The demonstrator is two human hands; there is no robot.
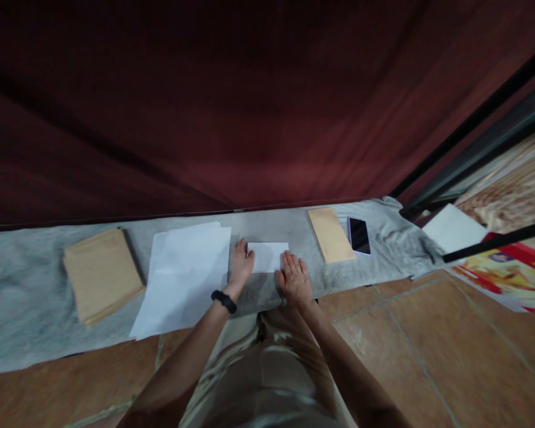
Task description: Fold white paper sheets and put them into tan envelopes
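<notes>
A small folded sheet of white paper (pixel 266 257) lies flat on the grey cloth in front of me. At its left edge is my left hand (pixel 241 263), thumb apart from the fingers and touching the paper, with a black band on the wrist. My right hand (pixel 295 280) lies flat, fingers spread, with its fingertips on the paper's right end. Left of my left hand is a stack of larger white sheets (pixel 185 276). To the right of my right hand rests a tan envelope (pixel 331 234).
A pile of brown envelopes (pixel 102 273) sits at the far left. Beside the tan envelope is a phone (pixel 359 236). The grey cloth (pixel 392 246) covers a narrow bench against a dark red curtain (pixel 267 119). Black bars and a colourful printed box (pixel 512 270) are at the right.
</notes>
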